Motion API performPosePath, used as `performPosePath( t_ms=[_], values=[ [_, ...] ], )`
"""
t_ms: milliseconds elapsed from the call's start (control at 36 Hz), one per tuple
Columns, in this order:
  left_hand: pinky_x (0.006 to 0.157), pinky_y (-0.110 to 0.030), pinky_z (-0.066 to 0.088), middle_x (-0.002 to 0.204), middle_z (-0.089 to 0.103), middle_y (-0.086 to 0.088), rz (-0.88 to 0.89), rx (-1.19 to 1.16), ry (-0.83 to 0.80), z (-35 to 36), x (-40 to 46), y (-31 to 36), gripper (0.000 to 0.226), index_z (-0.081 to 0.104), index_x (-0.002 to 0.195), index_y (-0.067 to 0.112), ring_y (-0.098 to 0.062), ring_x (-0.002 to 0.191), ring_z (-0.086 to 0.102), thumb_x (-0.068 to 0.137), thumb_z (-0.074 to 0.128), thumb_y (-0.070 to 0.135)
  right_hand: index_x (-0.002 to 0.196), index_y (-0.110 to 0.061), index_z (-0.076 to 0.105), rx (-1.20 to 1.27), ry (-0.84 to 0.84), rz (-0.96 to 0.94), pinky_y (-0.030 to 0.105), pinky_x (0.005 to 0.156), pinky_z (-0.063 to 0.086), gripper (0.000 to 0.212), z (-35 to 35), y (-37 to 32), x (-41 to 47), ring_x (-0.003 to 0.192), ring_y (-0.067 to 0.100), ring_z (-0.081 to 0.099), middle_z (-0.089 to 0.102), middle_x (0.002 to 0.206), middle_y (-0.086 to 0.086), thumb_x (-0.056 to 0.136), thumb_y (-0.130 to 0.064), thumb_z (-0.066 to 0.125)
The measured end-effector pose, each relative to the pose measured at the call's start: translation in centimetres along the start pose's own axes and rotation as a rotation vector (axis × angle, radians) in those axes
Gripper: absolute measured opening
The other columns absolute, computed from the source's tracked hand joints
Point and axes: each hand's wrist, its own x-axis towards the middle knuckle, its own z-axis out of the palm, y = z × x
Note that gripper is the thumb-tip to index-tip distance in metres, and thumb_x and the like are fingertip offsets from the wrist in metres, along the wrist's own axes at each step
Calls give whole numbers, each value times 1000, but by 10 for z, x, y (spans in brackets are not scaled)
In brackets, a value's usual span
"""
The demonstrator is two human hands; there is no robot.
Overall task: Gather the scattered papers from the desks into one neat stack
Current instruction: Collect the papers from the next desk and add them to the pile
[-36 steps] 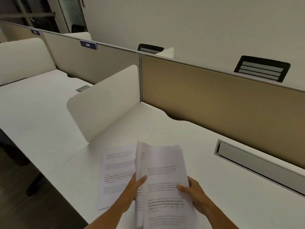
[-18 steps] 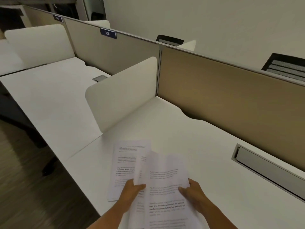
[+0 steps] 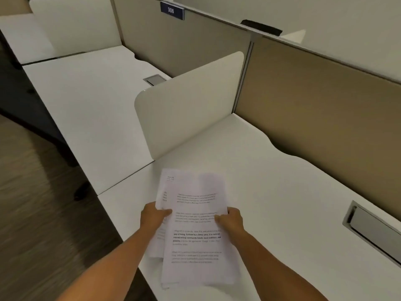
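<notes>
Head view: the papers [image 3: 196, 227] lie over the near-left corner of the surface [image 3: 282, 192], long axis running away from the person, lower sheets fanned out leftward. Left hand [image 3: 153, 217] and right hand [image 3: 230, 220] flank the long edges at mid-length, fingers [image 3: 166, 212] pinching each side, forearms converging from below. Squaring calls for an inward push from the left.

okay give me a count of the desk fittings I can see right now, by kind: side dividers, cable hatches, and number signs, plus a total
White side dividers: 2, the near one and the far one
Metal cable hatches: 2, near right and on the next desk
Blue number signs: 1, reading 308
Total: 5
</notes>
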Motion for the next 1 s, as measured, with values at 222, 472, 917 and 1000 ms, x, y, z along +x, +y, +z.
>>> performPosePath(
  t_ms=[222,472,917,1000],
  values=[
    [80,-43,61,107,72,-19,-29,114,163,16,10,2,24,71,101,-1,-34,90,70,78,70,5,128,-6,57,-524,167,15,45,110,41,38,35,-15,11,125,41,44,35,145,18,92,-18,54],
    [84,-46,59,116,63,-19,-71,160,152,27,2,14,35,62,113,-3,-36,100,66,81,67,11,140,-3,34,-353,114,110,49,107,47,59,37,-31,3,123,41,52,37,141,21,88,-15,61],
    [86,-39,53,113,60,-9,-178,-30,-15,13,6,1,59,45,129,-3,-30,98,61,78,75,6,114,-4,66,41,20,83,40,90,59,32,21,-3,10,99,30,69,72,114,14,82,-2,64],
    [97,-50,54,119,68,-18,-156,-112,-62,11,2,-6,51,58,126,-1,-37,104,66,77,74,-1,106,-6,71,74,-33,74,47,93,59,25,17,1,5,97,31,72,75,107,12,83,0,64]
  ],
)
